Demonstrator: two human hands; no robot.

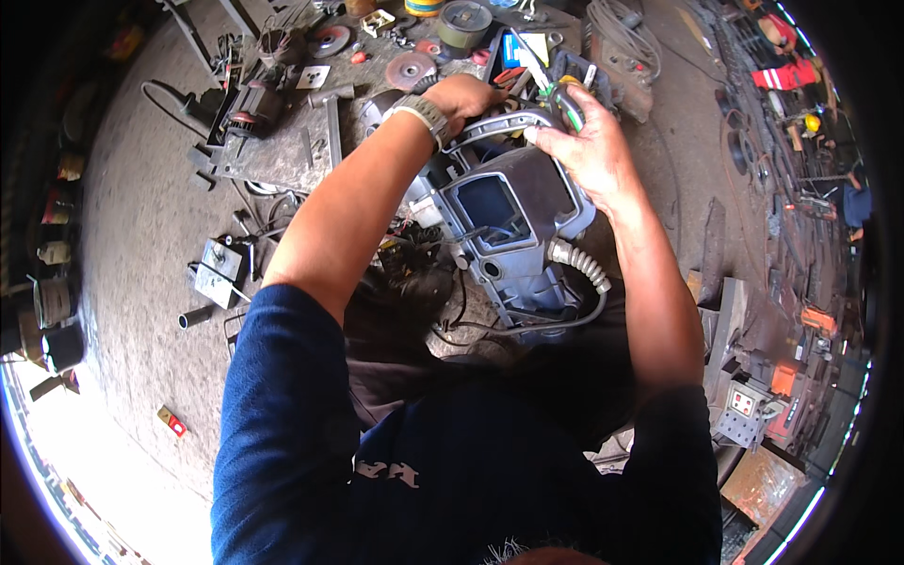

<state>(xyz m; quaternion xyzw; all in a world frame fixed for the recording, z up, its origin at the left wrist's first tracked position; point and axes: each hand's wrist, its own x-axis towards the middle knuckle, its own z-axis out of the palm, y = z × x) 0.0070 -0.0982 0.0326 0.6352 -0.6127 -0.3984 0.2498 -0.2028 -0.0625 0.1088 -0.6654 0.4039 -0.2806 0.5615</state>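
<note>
A large grey machine housing (508, 202) with a boxy open front stands tilted before me, its curved handle (499, 123) at the far end. My left hand (463, 100), a watch on its wrist, reaches over that far end with curled fingers; their tips and whatever they grip are hidden among dark parts. My right hand (600, 149) is closed at the right end of the handle, its thumb along the edge. Under its fingers is a green-and-black handled object (569, 109), partly covered. A ribbed pale cable sleeve (580, 265) curves out of the housing's right side.
A worktable (273, 151) carries grinding discs (411, 70), a round tin (465, 24) and loose metal parts. Coiled cable (617, 28) lies at the far right. A metal plate (219, 273) and a pipe piece (196, 317) lie at left; tools and scrap line the right side.
</note>
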